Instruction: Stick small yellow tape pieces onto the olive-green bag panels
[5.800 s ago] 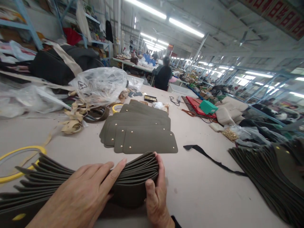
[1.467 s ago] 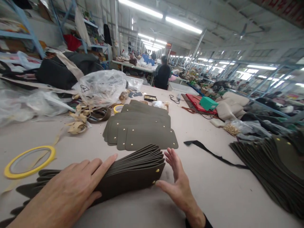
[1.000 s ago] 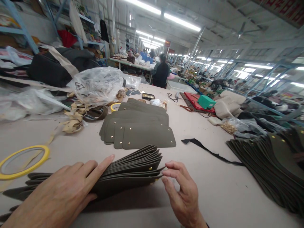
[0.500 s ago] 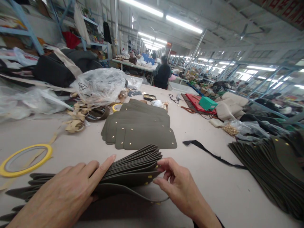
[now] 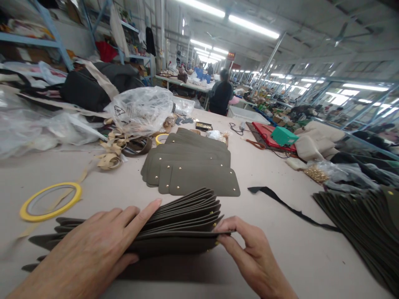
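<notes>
A bundle of dark olive leather-like panels [image 5: 183,216] stands on edge on the table, fanned out at both ends. Across its middle lies my left hand [image 5: 102,236], closed around the bundle with the thumb on the near side. My right hand [image 5: 249,253] pinches the right end of a near panel between thumb and fingers. Small gold studs show at the panel ends by my right fingertips. Just beyond the bundle, flat olive panels [image 5: 202,178] with gold studs lie overlapped in a spread pile.
A yellow tape roll [image 5: 26,211] lies at left, near tan strip scraps [image 5: 109,161] and a clear plastic bag [image 5: 143,110]. On the right are a black strip [image 5: 280,203], another panel bundle [image 5: 358,224] and a green box [image 5: 284,136]. A person [image 5: 220,94] sits further back.
My right hand cupped the bundle's end, came away open, then returned to it and turned near panels; now it pinches one. My left hand stays on the bundle. The view shifts slightly.
</notes>
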Action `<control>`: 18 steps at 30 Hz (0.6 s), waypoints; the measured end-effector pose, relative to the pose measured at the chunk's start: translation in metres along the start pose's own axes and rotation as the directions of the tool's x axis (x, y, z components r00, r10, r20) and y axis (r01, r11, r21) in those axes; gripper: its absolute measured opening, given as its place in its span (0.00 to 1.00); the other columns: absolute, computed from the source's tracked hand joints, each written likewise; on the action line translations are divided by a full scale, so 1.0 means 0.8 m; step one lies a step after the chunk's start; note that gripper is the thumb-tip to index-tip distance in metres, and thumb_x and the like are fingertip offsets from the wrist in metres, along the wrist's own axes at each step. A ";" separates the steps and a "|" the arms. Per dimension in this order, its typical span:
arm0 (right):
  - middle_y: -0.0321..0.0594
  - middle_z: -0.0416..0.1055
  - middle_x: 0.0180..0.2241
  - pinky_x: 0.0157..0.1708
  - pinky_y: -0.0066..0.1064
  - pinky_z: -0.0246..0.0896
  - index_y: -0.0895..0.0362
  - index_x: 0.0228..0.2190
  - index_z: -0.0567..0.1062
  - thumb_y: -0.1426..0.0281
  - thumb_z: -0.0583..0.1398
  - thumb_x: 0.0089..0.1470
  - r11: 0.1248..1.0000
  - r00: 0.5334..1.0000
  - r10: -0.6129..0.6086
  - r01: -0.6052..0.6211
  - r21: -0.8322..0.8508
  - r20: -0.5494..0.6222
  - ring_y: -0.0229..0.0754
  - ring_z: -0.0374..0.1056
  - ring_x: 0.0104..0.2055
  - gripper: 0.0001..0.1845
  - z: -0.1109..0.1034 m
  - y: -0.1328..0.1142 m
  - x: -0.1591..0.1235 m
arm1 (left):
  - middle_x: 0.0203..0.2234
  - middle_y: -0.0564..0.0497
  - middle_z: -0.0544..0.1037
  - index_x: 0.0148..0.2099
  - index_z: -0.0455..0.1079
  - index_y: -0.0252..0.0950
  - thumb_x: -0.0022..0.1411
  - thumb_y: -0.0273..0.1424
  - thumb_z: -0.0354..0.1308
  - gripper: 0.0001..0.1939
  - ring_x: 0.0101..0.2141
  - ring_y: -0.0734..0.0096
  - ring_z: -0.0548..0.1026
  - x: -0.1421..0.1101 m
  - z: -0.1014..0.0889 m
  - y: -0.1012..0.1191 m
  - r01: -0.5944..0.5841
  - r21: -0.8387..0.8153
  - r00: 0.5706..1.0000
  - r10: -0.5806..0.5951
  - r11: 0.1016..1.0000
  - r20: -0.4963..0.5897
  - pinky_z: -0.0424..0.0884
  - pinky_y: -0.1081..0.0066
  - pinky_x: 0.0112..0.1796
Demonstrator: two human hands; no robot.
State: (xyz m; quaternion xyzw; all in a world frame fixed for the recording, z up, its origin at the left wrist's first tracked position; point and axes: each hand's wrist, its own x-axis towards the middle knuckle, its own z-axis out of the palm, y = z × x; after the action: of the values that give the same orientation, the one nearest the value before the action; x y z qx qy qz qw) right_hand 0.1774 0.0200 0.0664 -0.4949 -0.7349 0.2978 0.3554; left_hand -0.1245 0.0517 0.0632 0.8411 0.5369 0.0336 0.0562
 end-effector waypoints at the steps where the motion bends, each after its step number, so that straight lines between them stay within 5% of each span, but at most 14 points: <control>1: 0.37 0.74 0.31 0.35 0.28 0.64 0.54 0.35 0.73 0.71 0.56 0.61 1.000 0.999 0.008 -0.008 -0.008 -0.032 0.40 0.70 0.33 0.06 0.001 0.006 0.000 | 0.45 0.49 0.74 0.67 0.47 0.53 0.52 0.26 0.55 0.42 0.42 0.56 0.72 0.001 -0.001 0.000 -0.008 0.026 1.000 0.007 1.000 0.024 0.65 0.60 0.44; 6: 0.42 0.73 0.42 0.48 0.34 0.63 0.53 0.39 0.73 0.70 0.59 0.57 0.996 0.974 -0.033 0.013 -0.092 -0.222 0.45 0.69 0.47 0.07 0.008 0.030 -0.002 | 0.45 0.47 0.75 0.66 0.52 0.51 0.57 0.27 0.52 0.36 0.42 0.54 0.72 -0.002 0.002 -0.001 -0.003 0.105 0.996 -0.006 0.994 0.084 0.65 0.56 0.44; 8: 0.45 0.66 0.55 0.57 0.42 0.56 0.51 0.51 0.69 0.68 0.64 0.51 0.997 0.970 0.031 -0.048 -0.064 -0.241 0.50 0.61 0.58 0.24 0.012 0.039 -0.003 | 0.44 0.46 0.75 0.66 0.54 0.49 0.57 0.27 0.51 0.34 0.42 0.53 0.72 -0.004 0.007 -0.003 0.001 0.102 0.997 -0.009 0.995 0.074 0.65 0.56 0.44; 10: 0.46 0.52 0.64 0.61 0.48 0.48 0.49 0.62 0.55 0.68 0.70 0.43 0.989 0.971 0.146 -0.141 0.037 -0.191 0.54 0.50 0.65 0.49 0.020 0.049 -0.003 | 0.44 0.45 0.75 0.65 0.57 0.47 0.57 0.28 0.51 0.32 0.42 0.52 0.72 -0.005 0.013 -0.005 0.000 0.097 0.998 -0.006 0.995 0.056 0.65 0.54 0.44; 12: 0.45 0.43 0.67 0.63 0.48 0.46 0.47 0.66 0.43 0.69 0.72 0.37 0.961 0.963 0.242 -0.220 0.167 -0.122 0.55 0.46 0.67 0.63 0.031 0.059 -0.001 | 0.46 0.45 0.75 0.63 0.60 0.47 0.56 0.28 0.51 0.31 0.43 0.51 0.72 -0.003 0.017 -0.006 -0.013 0.090 0.999 0.010 0.996 0.036 0.65 0.53 0.44; 18: 0.47 0.53 0.64 0.62 0.44 0.50 0.50 0.66 0.39 0.77 0.72 0.33 0.882 0.962 0.267 -0.266 0.390 0.053 0.52 0.55 0.63 0.68 0.054 0.078 0.013 | 0.44 0.46 0.76 0.56 0.68 0.48 0.53 0.24 0.50 0.29 0.41 0.54 0.73 -0.007 0.020 -0.007 -0.009 0.038 0.998 0.006 0.999 0.069 0.65 0.55 0.44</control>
State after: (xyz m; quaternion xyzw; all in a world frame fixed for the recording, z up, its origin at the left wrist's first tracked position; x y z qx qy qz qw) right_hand 0.1713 0.0470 -0.0050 -0.5100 -0.5846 0.4847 0.4040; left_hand -0.1298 0.0477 0.0468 0.8447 0.5320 -0.0054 0.0584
